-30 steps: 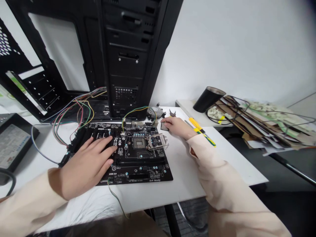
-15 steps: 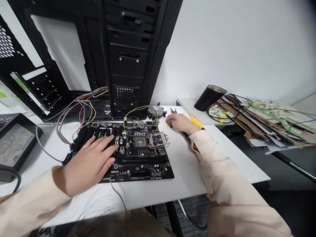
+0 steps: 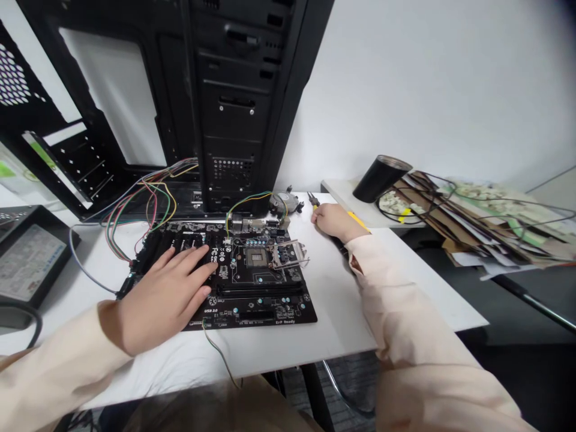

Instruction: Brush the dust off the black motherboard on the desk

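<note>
Resting my left hand (image 3: 164, 297) open and flat on the motherboard (image 3: 265, 303), I have my fingers spread over the slots on its left half. The board lies flat on the white table (image 3: 324, 342) at 12 o'clock from me, with its bare CPU socket (image 3: 254, 257) right of centre and the metal bracket (image 3: 285, 254) propped open at the socket's 3 o'clock.

My right hand (image 3: 330, 221) sits loosely curled on the table, off the board's top right corner (whether it's pinching anything small, I can't tell from here). Just past its fingertips lie small pliers (image 3: 312, 200), and a yellow tool (image 3: 359, 221) sticks out from beside the hand.

A CPU cooler (image 3: 283, 204) sits at the board's 12 o'clock edge, touching nothing of mine. The black PC case (image 3: 234, 102) stands behind the board, with colored wires (image 3: 148, 204) spilling from it to the board's left. A power supply (image 3: 29, 255) lies at 10 o'clock. At 2 o'clock, a black tumbler (image 3: 380, 178) stands beside a heap of cardboard and papers (image 3: 486, 222).
</note>
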`<act>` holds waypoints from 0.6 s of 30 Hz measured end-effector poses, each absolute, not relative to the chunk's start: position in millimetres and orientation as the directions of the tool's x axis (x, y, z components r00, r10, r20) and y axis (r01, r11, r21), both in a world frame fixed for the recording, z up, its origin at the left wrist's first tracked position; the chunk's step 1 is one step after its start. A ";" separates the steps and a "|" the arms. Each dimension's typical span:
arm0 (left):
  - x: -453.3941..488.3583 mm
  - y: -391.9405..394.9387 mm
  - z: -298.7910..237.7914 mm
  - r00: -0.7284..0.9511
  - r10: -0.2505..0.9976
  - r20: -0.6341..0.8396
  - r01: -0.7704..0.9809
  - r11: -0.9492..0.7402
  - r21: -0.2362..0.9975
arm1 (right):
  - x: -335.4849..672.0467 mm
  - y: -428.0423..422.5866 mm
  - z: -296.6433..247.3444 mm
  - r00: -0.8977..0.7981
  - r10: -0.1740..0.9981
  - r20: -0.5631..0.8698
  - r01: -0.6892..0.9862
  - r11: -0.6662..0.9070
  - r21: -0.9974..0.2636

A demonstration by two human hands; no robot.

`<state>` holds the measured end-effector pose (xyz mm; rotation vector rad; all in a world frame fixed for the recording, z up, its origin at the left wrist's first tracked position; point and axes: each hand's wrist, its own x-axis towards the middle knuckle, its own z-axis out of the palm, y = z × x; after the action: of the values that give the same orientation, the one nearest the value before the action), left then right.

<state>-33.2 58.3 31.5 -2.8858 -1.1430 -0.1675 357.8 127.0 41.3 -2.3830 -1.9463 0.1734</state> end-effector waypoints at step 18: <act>-34.3 60.2 29.3 0.742 0.655 0.143 0.663 -0.748 -0.016 | 340.0 115.1 32.0 0.054 0.989 0.135 0.887 0.015 -0.461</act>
<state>-34.3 60.2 29.3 -2.8704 -1.0872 -0.1979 340.0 115.1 32.0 -1.9154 -1.8761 0.3237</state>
